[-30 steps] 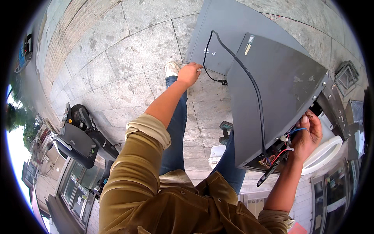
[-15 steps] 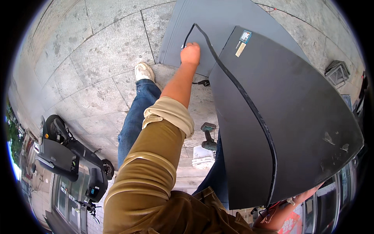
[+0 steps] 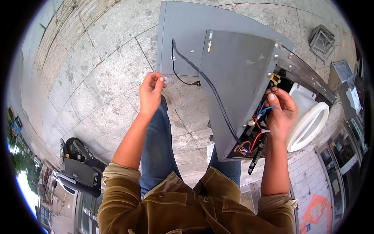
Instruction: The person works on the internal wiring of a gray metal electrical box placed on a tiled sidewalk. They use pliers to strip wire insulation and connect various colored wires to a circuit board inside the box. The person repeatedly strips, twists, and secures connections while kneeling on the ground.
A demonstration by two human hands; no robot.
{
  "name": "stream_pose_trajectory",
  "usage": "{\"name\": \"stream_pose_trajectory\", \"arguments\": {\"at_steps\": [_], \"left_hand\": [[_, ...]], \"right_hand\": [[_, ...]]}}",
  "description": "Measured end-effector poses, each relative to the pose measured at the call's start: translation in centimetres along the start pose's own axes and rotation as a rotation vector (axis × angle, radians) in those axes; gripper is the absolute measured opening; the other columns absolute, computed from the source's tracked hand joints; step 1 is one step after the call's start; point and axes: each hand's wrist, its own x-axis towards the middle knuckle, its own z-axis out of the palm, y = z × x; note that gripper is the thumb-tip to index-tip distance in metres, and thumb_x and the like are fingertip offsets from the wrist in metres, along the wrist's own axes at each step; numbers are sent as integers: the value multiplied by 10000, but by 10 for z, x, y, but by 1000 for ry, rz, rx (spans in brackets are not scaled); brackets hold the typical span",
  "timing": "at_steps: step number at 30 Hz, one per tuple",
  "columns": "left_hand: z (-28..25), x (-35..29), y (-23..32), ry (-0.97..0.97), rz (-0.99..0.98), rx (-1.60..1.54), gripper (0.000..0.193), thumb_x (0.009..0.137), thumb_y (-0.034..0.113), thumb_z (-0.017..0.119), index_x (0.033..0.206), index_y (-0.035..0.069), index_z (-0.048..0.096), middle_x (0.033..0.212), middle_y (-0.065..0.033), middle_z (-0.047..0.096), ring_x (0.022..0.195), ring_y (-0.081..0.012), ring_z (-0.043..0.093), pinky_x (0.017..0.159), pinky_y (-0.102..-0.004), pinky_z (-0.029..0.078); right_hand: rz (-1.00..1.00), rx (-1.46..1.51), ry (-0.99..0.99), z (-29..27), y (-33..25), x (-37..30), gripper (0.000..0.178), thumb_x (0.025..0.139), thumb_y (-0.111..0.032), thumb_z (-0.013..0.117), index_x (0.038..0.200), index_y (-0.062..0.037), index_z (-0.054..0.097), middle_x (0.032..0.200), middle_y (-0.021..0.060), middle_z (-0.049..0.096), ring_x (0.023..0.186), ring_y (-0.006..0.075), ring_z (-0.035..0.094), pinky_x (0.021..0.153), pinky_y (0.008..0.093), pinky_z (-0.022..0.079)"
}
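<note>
A grey metal cabinet (image 3: 237, 74) stands tilted to my right, its open side showing coloured wires (image 3: 255, 124) with white connectors. My right hand (image 3: 281, 113) is at this opening, thumb and fingers pinched together; what they grip, if anything, is too small to make out. A blue wire (image 3: 269, 108) passes by its fingers. Below the wires sticks out a black rod-like handle (image 3: 255, 160). Over my left knee, my left hand (image 3: 151, 93) pinches a small white piece (image 3: 165, 79). A black power cord (image 3: 210, 84) lies across the cabinet, its plug (image 3: 197, 83) hanging beyond the edge.
Under the cabinet lies a flat grey panel (image 3: 183, 23) with small white scraps. A white round-rimmed part (image 3: 307, 128) sits beside the opening. Metal grates (image 3: 322, 42) rest on the paving at far right. A dark scooter (image 3: 80, 167) is parked at left.
My left hand has left the cord over the panel and drawn back toward me. My right hand, mostly hidden behind the cabinet before, shows at its opening. The cabinet's wired side has come into view.
</note>
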Motion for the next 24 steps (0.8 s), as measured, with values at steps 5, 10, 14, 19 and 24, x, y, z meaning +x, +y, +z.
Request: {"name": "stream_pose_trajectory", "arguments": {"at_steps": [5, 10, 14, 19, 24], "left_hand": [[36, -56, 205, -197, 608, 40, 85, 919, 72, 623, 974, 11, 643, 1083, -103, 618, 856, -104, 600, 687, -234, 495], [131, -54, 261, -269, 914, 612, 128, 781, 85, 730, 905, 113, 720, 1212, -110, 583, 1081, -293, 555, 895, -384, 453], [161, -47, 245, -210, 924, 793, 122, 761, 142, 752, 880, 152, 725, 1359, -104, 518, 1302, -353, 404, 1051, -499, 314], [170, -53, 247, -198, 865, 918, 97, 761, 165, 748, 854, 157, 723, 1435, -78, 462, 1395, -349, 307, 1093, -620, 204], [177, -58, 246, -219, 899, 1004, 76, 762, 167, 734, 836, 158, 725, 1429, -61, 465, 1390, -333, 319, 1083, -689, 171]], "right_hand": [[40, 160, 12, 6, -11, 3, 271, 814, 39, 726, 1068, 21, 635, 908, 83, 688, 807, 119, 649, 662, 243, 534], [74, 274, 55, 6, -9, 2, 269, 811, 55, 716, 1034, 10, 573, 880, 97, 684, 782, 120, 646, 649, 249, 543], [85, 313, 68, 9, -12, 0, 255, 794, 95, 697, 1006, 21, 576, 871, 94, 683, 800, 119, 649, 690, 244, 539], [104, 414, 56, 7, -11, 2, 243, 790, 120, 672, 991, 28, 572, 869, 88, 676, 799, 114, 645, 698, 234, 531], [107, 420, 60, 7, -11, 1, 225, 791, 116, 670, 982, 35, 580, 869, 81, 670, 782, 108, 638, 673, 226, 517]]}}
